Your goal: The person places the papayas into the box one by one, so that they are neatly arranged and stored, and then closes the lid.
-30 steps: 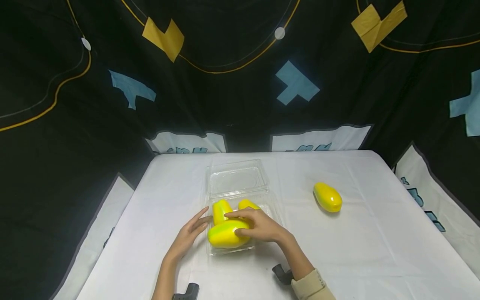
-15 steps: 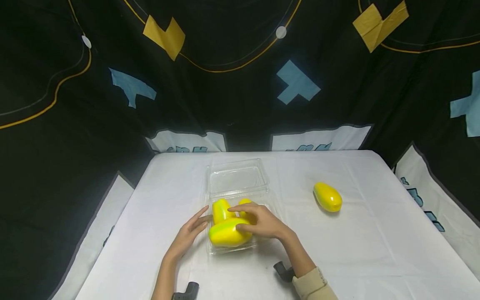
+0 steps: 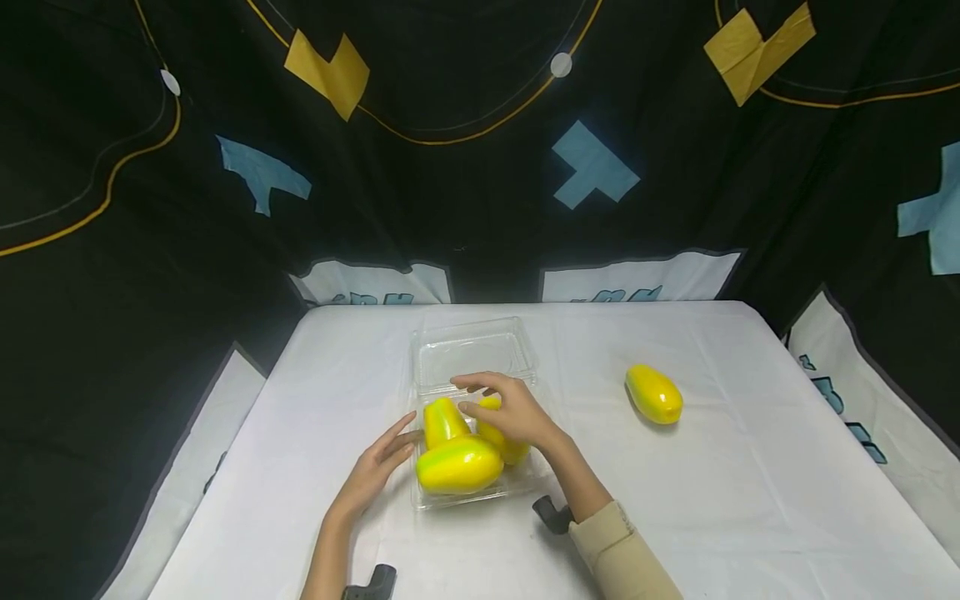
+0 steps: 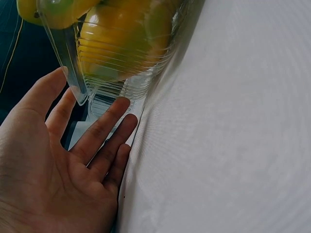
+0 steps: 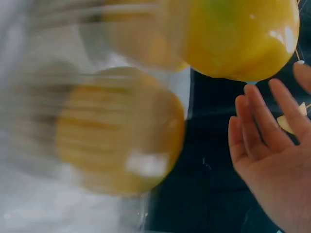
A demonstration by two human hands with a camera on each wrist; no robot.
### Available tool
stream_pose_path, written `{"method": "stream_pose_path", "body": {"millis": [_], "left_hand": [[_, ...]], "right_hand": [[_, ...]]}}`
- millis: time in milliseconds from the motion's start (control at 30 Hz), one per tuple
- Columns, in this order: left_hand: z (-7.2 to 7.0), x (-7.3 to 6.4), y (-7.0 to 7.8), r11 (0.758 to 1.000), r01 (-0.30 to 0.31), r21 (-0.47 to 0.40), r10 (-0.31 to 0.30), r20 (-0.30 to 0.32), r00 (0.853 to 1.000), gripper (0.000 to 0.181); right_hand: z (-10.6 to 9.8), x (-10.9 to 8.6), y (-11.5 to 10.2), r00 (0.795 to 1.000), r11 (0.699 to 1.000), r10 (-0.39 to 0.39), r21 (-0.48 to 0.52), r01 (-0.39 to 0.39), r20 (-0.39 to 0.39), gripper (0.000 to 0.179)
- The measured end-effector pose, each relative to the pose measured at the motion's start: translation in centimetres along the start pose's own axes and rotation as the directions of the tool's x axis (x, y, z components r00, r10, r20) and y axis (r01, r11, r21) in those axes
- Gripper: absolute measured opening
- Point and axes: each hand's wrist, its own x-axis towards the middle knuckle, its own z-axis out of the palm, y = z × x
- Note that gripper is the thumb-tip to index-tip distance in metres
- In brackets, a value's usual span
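Observation:
A clear plastic clamshell container (image 3: 465, 502) lies with its lid (image 3: 474, 352) folded back. It holds three glossy yellow papayas: one lying across the front (image 3: 459, 465), one at the back left (image 3: 444, 419), and one at the right (image 3: 513, 448), partly behind my right hand. My left hand (image 3: 377, 468) stays at the container's left side with fingers extended. In the left wrist view, its fingertips are at or very near the ribbed plastic wall (image 4: 116, 85). My right hand (image 3: 513, 410) hovers over the right papaya, fingers loosely extended, holding nothing.
Another papaya (image 3: 654, 394) lies apart on the white-covered table (image 3: 720, 500), to the right. Black cloth (image 3: 450, 200) with yellow and blue patches hangs behind the table and along its sides. Dark wrist mounts (image 3: 373, 583) sit by the forearms.
My right hand has let go of the front papaya and moved up and back, uncovering more of the right papaya. The front papaya has shifted only slightly. My left hand has stayed put.

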Motion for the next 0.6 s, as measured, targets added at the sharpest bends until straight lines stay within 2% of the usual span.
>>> {"method": "stream_pose_path", "body": {"millis": [133,267,433,600], "left_hand": [[-0.1,0.0,0.0,1.0,0.004,0.0,-0.004,0.003,1.0,0.049],[-0.1,-0.1,0.3,1.0,0.002,-0.013,-0.002,0.017,1.0,0.049],[0.0,-0.9,2.5,1.0,0.007,-0.006,-0.007,0.037,0.999,0.05],[0.0,-0.6,1.6,1.0,0.009,-0.002,-0.009,0.023,1.0,0.049]], "right_hand": [[0.1,1.3,-0.4,1.0,1.0,-0.005,0.021,0.006,-0.016,0.034],[0.6,2.1,-0.4,0.999,0.999,0.036,0.032,-0.036,-0.007,0.034],[1.2,2.7,0.0,0.992,0.992,0.123,0.034,-0.124,0.014,0.034],[1.5,2.9,1.0,0.975,0.975,0.216,0.035,-0.218,0.055,0.037]]}}
